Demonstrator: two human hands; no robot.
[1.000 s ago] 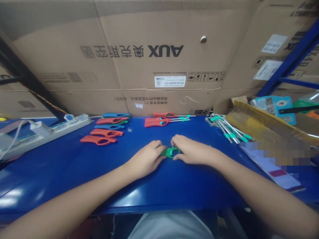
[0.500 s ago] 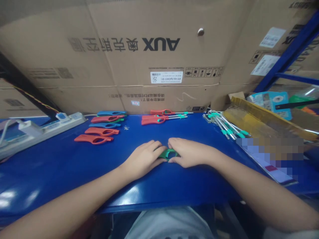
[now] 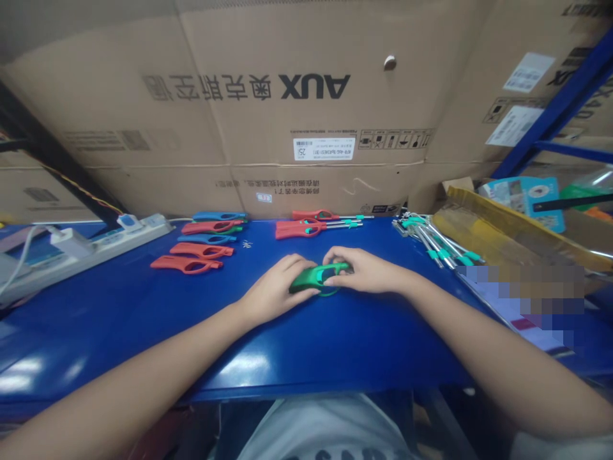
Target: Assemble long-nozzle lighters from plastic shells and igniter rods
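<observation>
Green handle (image 3: 310, 277) low over or on blue tabletop (image 3: 373, 345), unclear which; left hand (image 3: 274, 286) grasping broad end, right hand (image 3: 366, 271) pinching narrow end; current step looks like two-handed handling; next move seems to call for steady left grip, precise right-hand guidance

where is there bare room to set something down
Free: the glossy blue tabletop between the bare forearms, before the held green plastic handle; also between the left forearm and white plastic power strip. Crowded: back left, with red and blue plastic handles; back middle, red plastic handles with metal rods; right, silver metal rods.
</observation>
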